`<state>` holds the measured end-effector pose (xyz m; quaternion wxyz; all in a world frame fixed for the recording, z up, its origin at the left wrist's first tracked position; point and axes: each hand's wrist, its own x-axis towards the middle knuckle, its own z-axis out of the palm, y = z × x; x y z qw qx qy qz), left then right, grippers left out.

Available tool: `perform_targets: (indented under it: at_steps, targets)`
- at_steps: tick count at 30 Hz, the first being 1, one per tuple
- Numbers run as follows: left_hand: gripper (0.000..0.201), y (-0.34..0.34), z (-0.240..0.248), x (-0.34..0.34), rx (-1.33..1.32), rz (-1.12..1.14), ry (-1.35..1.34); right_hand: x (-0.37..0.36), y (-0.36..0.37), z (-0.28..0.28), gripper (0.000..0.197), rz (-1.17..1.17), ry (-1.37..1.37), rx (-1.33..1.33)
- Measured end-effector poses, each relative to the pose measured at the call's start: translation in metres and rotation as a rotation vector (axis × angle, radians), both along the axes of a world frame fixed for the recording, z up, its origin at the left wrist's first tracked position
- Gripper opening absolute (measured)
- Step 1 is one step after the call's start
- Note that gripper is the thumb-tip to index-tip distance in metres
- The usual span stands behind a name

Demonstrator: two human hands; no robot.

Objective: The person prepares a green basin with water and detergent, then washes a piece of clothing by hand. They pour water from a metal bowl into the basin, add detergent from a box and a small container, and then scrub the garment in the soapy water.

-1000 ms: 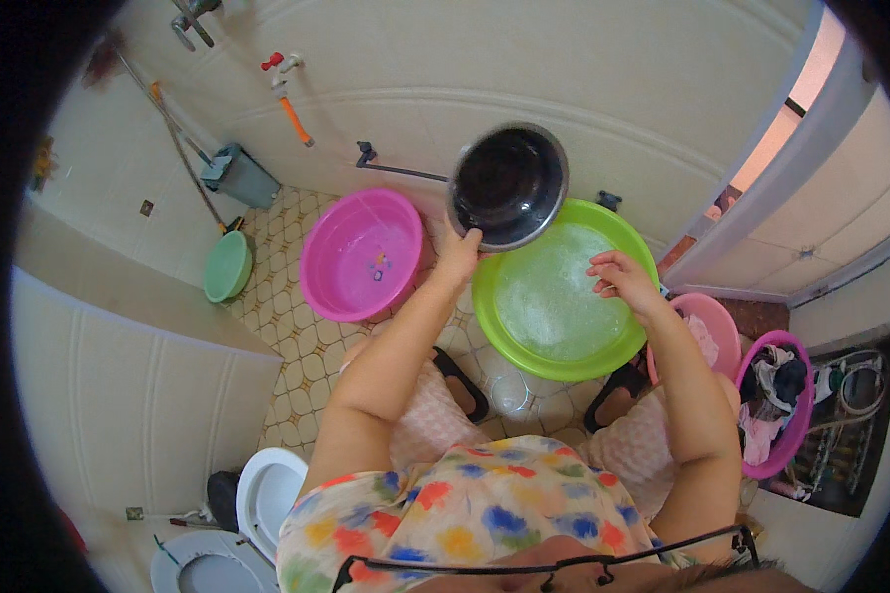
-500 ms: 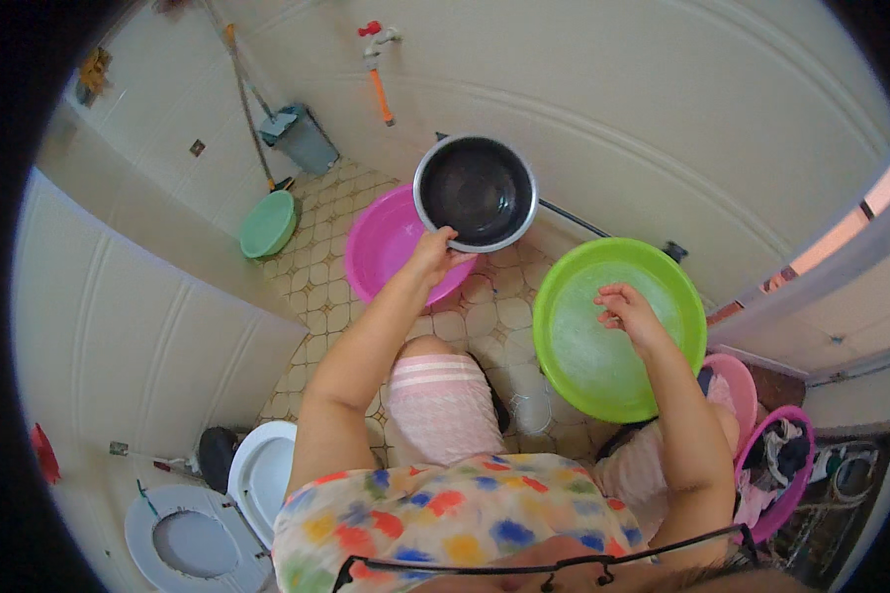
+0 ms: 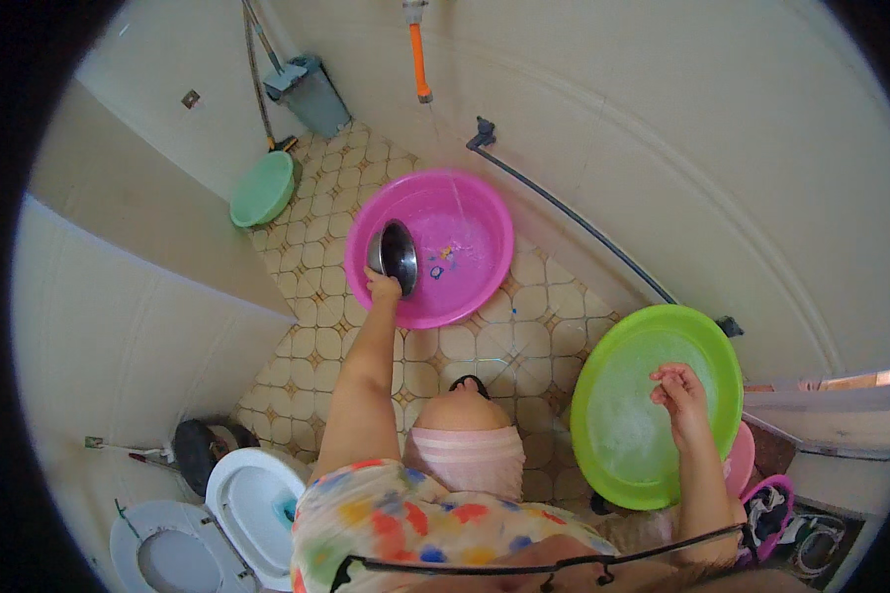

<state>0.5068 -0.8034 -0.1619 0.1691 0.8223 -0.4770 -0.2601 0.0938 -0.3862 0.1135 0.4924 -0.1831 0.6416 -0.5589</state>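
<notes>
My left hand [image 3: 384, 286] grips the rim of a metal bowl [image 3: 400, 259], tipped on its side over the left part of a large pink basin [image 3: 483, 280]. The basin stands on the floor, with a small coloured pattern on its bottom. A thin streak of water seems to run from the orange hose [image 3: 420, 61] on the wall toward this basin. To the right, my right hand [image 3: 678, 387] hovers over a big green basin [image 3: 588, 435] of cloudy, whitish water. Its fingers are loosely bent and apart, with nothing visible in them.
A dark rail [image 3: 574, 215] runs along the wall. At the far left are a grey bin [image 3: 316, 99], long-handled cleaning tools and a light green basin [image 3: 264, 190]. A toilet [image 3: 257, 504] stands at the lower left. Beside the green basin sits a magenta basket [image 3: 783, 494] of laundry.
My left hand has lowered the metal bowl from above into the pink basin and tipped it over. My right hand stays over the green basin. The whole view has shifted.
</notes>
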Motion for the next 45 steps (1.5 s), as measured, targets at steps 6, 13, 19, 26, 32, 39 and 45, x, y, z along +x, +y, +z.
perform_targets:
  at_steps: [6, 13, 19, 26, 32, 39, 45]
  targets:
    - [0.085, -0.013, -0.04, -0.023, 0.073, 0.06, -0.021, -0.015, -0.013, -0.012, 0.012, -0.054, 0.007, -0.053]
    - [0.069, -0.043, -0.106, -0.08, -0.09, 0.13, 0.588, -0.037, -0.022, -0.025, 0.01, -0.132, 0.009, -0.064]
    - [0.038, -0.044, -0.101, -0.106, 0.155, 0.322, 1.247, -0.04, -0.018, -0.021, 0.009, -0.137, 0.007, -0.045]
    - [0.034, -0.007, -0.069, -0.121, 0.242, 0.441, 1.49, -0.043, -0.001, -0.009, 0.009, -0.202, -0.036, -0.054]
    - [0.032, 0.022, 0.006, -0.103, 0.263, 0.259, 1.588, -0.034, 0.012, 0.01, 0.009, -0.166, -0.044, -0.115]
    - [0.03, 0.08, 0.145, -0.111, 0.35, 0.048, 1.481, -0.033, 0.039, 0.026, 0.011, -0.168, -0.049, -0.202]
    - [0.026, 0.141, 0.251, -0.149, 0.471, -0.119, 1.516, -0.04, 0.062, 0.038, 0.014, -0.163, -0.005, -0.259]
